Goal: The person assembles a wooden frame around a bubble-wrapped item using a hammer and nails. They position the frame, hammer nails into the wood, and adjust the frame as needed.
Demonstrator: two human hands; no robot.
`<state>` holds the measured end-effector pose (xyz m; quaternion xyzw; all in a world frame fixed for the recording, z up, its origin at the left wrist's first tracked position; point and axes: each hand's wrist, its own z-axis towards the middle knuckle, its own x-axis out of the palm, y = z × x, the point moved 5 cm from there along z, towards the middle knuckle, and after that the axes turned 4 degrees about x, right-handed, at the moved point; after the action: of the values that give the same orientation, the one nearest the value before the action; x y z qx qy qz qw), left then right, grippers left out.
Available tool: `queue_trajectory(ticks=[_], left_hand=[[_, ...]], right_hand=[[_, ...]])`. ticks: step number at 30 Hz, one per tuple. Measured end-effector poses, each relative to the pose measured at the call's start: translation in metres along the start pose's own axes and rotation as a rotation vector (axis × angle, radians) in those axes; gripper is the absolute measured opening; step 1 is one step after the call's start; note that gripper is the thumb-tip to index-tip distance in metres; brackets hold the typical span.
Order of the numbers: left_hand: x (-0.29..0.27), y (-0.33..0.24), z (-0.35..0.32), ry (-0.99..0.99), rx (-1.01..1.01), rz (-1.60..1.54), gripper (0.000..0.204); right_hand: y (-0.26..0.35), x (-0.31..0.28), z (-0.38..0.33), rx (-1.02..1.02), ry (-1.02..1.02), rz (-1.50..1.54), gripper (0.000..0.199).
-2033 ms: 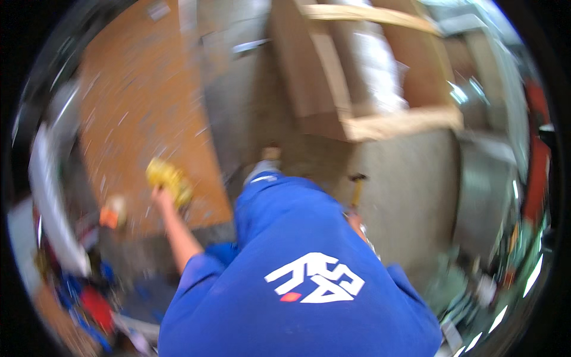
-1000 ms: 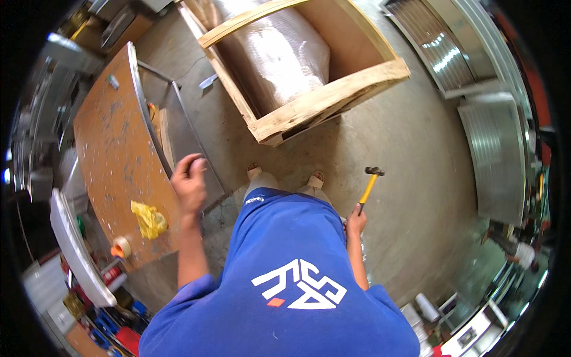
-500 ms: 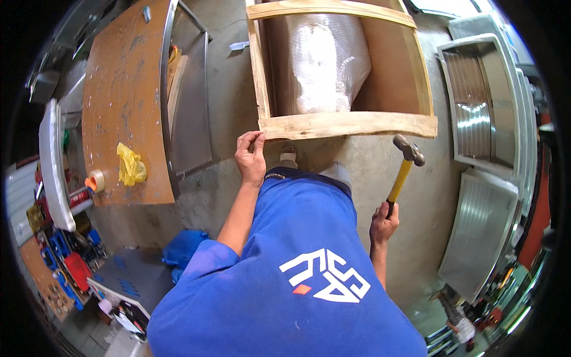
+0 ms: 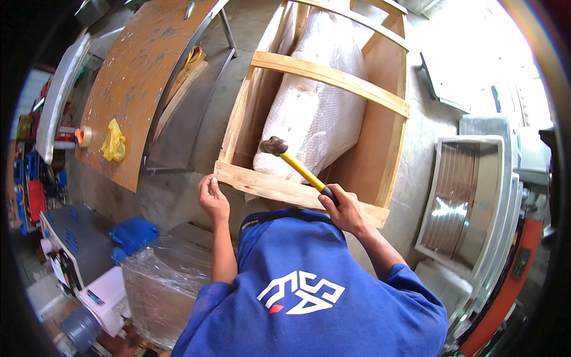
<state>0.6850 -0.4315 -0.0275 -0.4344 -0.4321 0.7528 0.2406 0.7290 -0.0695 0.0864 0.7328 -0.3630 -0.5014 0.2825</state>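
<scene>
My right hand (image 4: 347, 209) is wrapped round the black grip of a hammer (image 4: 300, 169) with a yellow shaft. Its metal head hangs over the open wooden crate (image 4: 380, 160), above a bulky bundle (image 4: 342, 95) in clear bubble wrap. At the left end of the crate's near board (image 4: 291, 189), my left hand (image 4: 214, 200) is closed in a pinch, with thumb and finger touching the corner. Whatever is between those fingertips is too small to make out. A wooden slat (image 4: 327, 75) spans the crate beyond the hammer.
A scuffed brown table (image 4: 128, 77) stands at the left, bearing a yellow plastic bag (image 4: 113, 141) and a tape roll (image 4: 85, 137). Framed metal panels (image 4: 461, 202) lean at the right. A plastic-wrapped box (image 4: 160, 285) and a blue bag (image 4: 135, 237) are at the lower left.
My right hand has swung the hammer up and left, from beside the crate to over it. My left hand stays at the board's left corner. The view has turned, showing more crate.
</scene>
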Motion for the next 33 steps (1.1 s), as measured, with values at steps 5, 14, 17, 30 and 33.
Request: queue_trajectory(ticks=[5,14,17,30,33], left_hand=[[0.008,0.014,-0.013,-0.195,0.006,0.007,0.018],[0.01,0.004,-0.023,-0.299,-0.171,0.006,0.016],[0.007,0.004,-0.02,-0.278,-0.138,0.023,0.014],[0.008,-0.012,-0.02,-0.337,0.112,0.077,0.009],[0.006,-0.014,-0.019,-0.374,0.149,0.094,0.01]], right_hand=[[-0.011,-0.018,0.024,-0.047,0.148,-0.104,0.034],[0.001,0.007,0.068,-0.154,0.268,-0.099,0.035],[0.012,0.02,0.077,-0.187,0.268,-0.108,0.035],[0.039,0.066,0.086,-0.176,0.39,-0.466,0.043],[0.039,0.073,0.079,-0.22,0.382,-0.457,0.042]])
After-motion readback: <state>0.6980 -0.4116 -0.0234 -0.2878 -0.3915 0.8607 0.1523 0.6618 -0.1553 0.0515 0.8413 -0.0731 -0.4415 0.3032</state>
